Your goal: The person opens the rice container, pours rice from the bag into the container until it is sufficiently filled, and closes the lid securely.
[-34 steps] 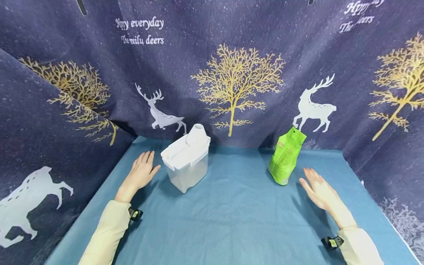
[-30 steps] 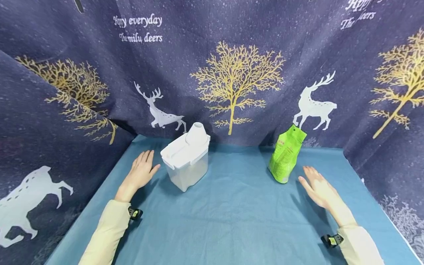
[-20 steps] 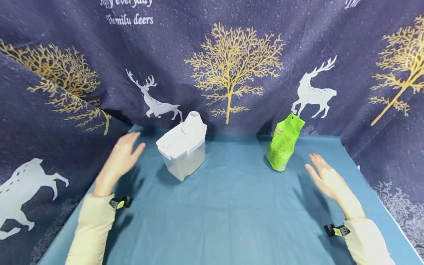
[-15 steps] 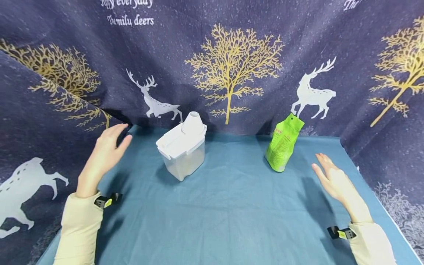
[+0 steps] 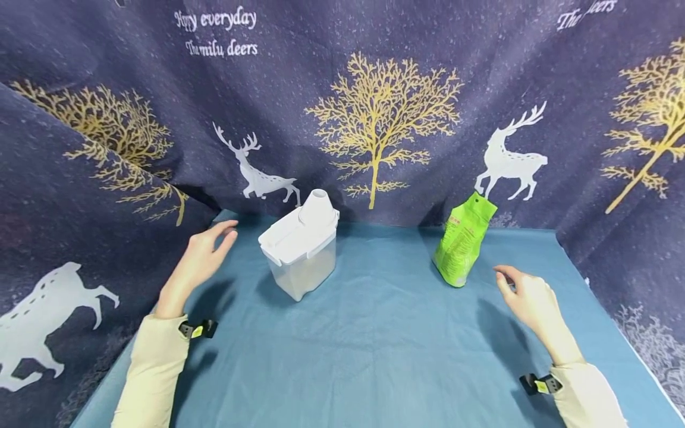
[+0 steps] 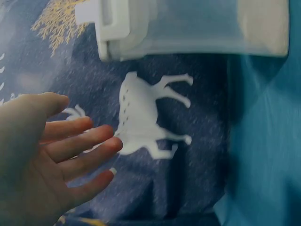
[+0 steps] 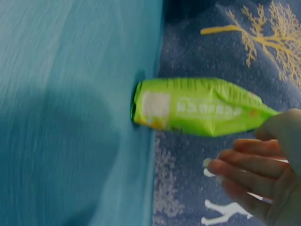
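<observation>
Left hand point(image 5: 195, 261) and right hand point(image 5: 530, 300), fingers empty and loosely curved, flank a white-lidded tub point(image 5: 305, 252) centre-left, green bag point(image 5: 462, 241) centre-right.

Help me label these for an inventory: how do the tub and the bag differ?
Colour: the tub is cloudy with a white lid; the bag is bright green and printed.
Shape: the tub is boxy and wider, with a cone on top; the bag is slimmer and narrows upward.
Place: the tub is nearer the left hand, the bag nearer the right hand.
Both stand on the blue cloth.
</observation>
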Demonstrator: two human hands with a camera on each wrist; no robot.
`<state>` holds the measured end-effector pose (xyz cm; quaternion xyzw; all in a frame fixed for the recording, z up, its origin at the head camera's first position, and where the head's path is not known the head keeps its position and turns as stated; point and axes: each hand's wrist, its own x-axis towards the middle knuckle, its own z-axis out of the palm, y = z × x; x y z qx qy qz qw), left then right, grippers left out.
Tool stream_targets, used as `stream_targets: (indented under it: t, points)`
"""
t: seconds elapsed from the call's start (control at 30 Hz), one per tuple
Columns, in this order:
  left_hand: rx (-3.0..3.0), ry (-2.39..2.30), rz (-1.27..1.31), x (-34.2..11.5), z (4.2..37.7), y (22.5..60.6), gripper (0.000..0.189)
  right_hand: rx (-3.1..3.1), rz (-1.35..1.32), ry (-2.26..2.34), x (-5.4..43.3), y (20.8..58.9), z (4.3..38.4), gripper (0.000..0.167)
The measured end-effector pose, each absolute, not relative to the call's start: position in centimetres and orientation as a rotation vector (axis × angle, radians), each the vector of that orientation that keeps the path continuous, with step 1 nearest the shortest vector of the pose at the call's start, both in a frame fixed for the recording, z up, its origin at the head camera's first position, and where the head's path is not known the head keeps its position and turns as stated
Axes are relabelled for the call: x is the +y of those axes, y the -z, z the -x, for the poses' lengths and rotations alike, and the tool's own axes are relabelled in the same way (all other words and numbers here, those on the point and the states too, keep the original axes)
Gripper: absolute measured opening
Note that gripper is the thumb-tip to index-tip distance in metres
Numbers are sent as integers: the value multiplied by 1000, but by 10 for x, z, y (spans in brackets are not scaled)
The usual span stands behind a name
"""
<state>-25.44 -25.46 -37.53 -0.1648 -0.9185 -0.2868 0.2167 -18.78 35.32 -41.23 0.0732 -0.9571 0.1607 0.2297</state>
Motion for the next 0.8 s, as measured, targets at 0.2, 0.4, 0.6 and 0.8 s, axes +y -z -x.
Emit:
stream_targets:
  t: [0.2,0.4,0.6,0.8]
  points:
    - [-2536,814,517,-239,262,380,31,-2467,-238,-484,334,419,192,18]
    - [-2557,952,516,-228,272,384,34,-2407,-296,-538,318,420,199,16]
    - [-2590,1134,471,-216,279,394,37,-2423,-370,-559,300,430,203,14]
    - [-2576,1359,395,-208,286,398,43,-2500,-462,-643,274,439,207,14]
